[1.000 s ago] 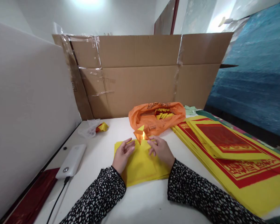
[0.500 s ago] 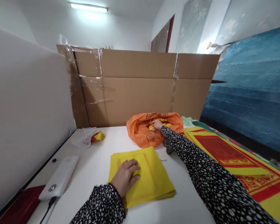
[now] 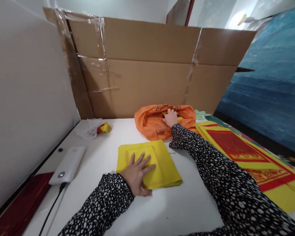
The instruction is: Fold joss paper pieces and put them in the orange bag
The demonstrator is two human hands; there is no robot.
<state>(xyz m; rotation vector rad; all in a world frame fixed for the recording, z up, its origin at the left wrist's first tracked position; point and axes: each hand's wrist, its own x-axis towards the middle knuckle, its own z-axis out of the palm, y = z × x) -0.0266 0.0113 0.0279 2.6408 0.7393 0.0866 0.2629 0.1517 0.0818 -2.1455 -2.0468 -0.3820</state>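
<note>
A stack of yellow sheets lies on the white table, with a faint orange outline showing on top. My left hand rests flat on its lower left part, fingers spread. Farther back, an orange bag lies open, with yellow and red pieces inside. My right hand reaches over the bag's opening, palm down, its fingertips bent towards the contents; whether it grips anything is hidden.
Printed red and yellow sheets lie at the right. On the left are a white power bank with a cable, a dark red item and a clear plastic bag beside a folded yellow-red piece. A cardboard panel stands behind.
The view has tilted downward. My left hand has spread its fingers and shifted towards the near edge of the yellow stack. My right hand has moved a little farther over the bag's opening.
</note>
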